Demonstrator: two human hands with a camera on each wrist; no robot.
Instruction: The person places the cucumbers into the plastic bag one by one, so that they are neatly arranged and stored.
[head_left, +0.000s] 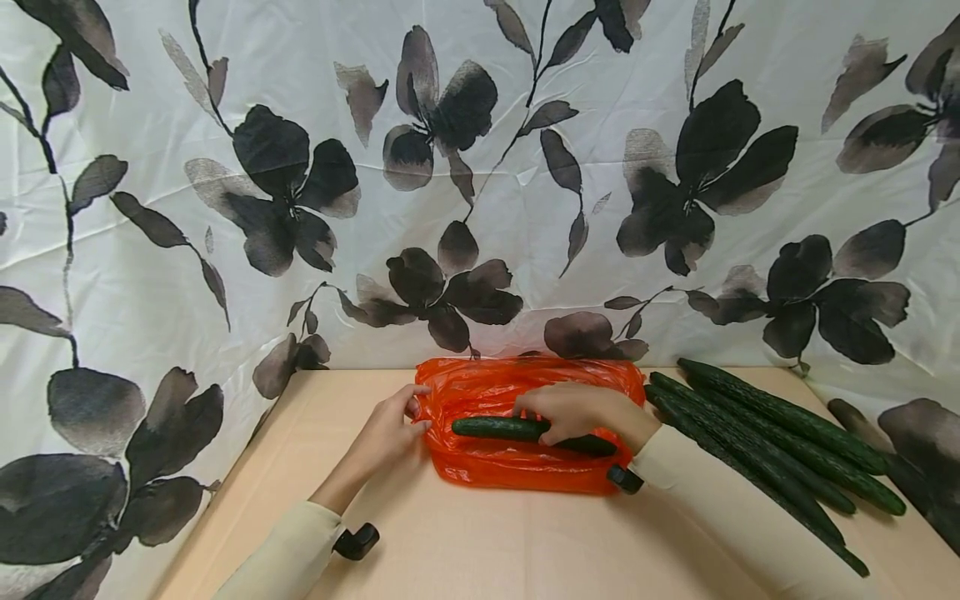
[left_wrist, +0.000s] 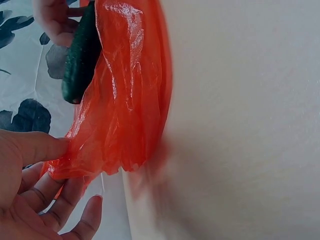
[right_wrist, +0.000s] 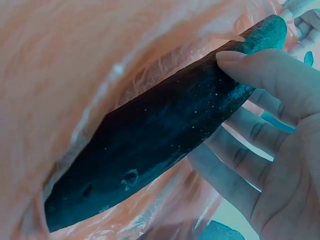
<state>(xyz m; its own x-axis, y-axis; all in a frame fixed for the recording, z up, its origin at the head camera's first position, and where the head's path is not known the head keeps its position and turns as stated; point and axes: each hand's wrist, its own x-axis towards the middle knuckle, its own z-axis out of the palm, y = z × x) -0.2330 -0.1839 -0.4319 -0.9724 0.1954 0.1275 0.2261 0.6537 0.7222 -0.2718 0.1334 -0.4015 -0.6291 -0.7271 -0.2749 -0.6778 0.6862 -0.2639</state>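
A dark green cucumber [head_left: 495, 428] lies lengthwise over a red plastic bag [head_left: 480, 472] in the head view. My right hand [head_left: 573, 410] grips it around the middle, thumb on the near side and fingers on the far side. In the right wrist view the lower end of the cucumber [right_wrist: 150, 135] sits within a fold of the thin bag [right_wrist: 60, 75]. At the bag's left edge, my left hand [head_left: 393, 425] pinches the plastic between thumb and fingers, as the left wrist view shows at the bag's gathered end [left_wrist: 95, 155].
Several long cucumbers [head_left: 780, 442] lie side by side at a slant on the right of the pale table [head_left: 465, 542], partly behind my right sleeve [head_left: 720, 500]. Behind the table hangs a white cloth [head_left: 570, 275] printed with dark flowers.
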